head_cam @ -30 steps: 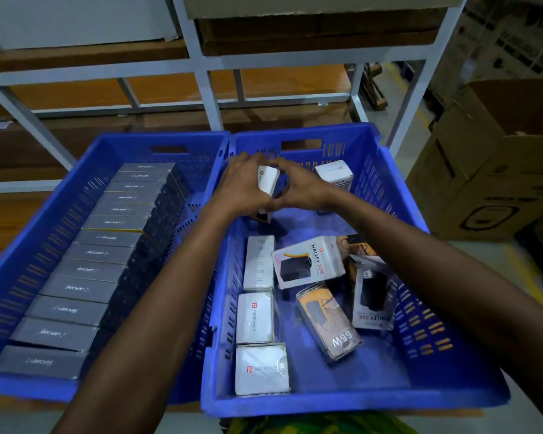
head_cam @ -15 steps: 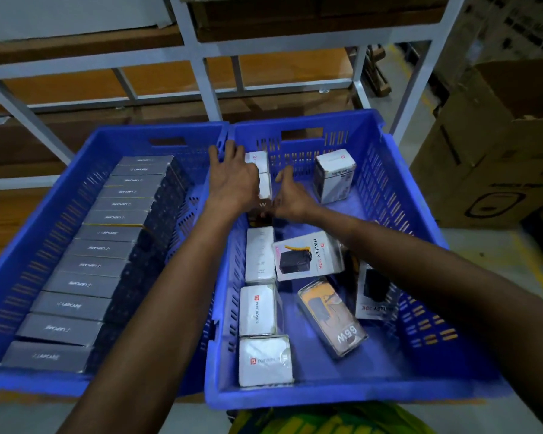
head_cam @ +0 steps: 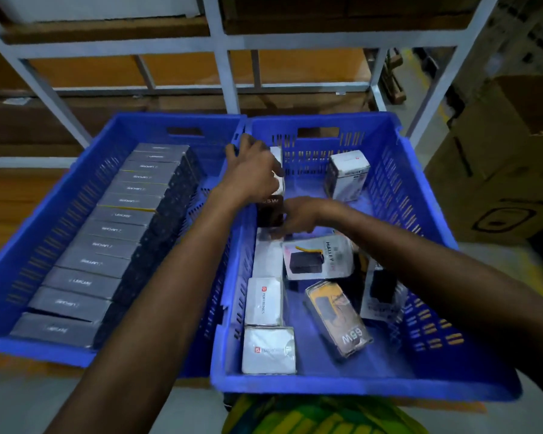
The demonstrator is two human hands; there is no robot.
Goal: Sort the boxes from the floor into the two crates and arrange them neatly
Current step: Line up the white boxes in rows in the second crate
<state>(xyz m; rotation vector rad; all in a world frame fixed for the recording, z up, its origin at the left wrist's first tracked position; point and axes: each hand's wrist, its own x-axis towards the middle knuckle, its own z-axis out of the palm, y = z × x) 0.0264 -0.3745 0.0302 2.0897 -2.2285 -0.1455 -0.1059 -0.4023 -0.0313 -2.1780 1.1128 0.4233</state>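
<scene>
Head view looks down on two blue crates set side by side. The left crate (head_cam: 38, 349) holds a tidy row of grey boxes (head_cam: 107, 245) along its left wall. The right crate (head_cam: 358, 386) is the one being worked.

A column of boxes is forming along its left wall. The left hand (head_cam: 253, 175) lies over a white box (head_cam: 278, 153) in the far-left corner, fingers fairly straight and reaching to the rim. The right hand (head_cam: 300, 216) is at the foot of a dark 65W box (head_cam: 270, 214) just behind it. Its fingers are bent, but blur hides whether they grip or only push.

The step looks like seating the dark box flush in the column. To do it well:
- Steady the corner box from above.
- Slide the dark one against the wall and its neighbour, leaving no gap.
- Match its orientation to the two white Portronics boxes (head_cam: 264, 302) nearer the front.

The Halley box (head_cam: 318, 256), the clear 65W pack (head_cam: 339, 317) and an upright white box (head_cam: 347, 175) lie loose and askew, yet to be lined up.
</scene>
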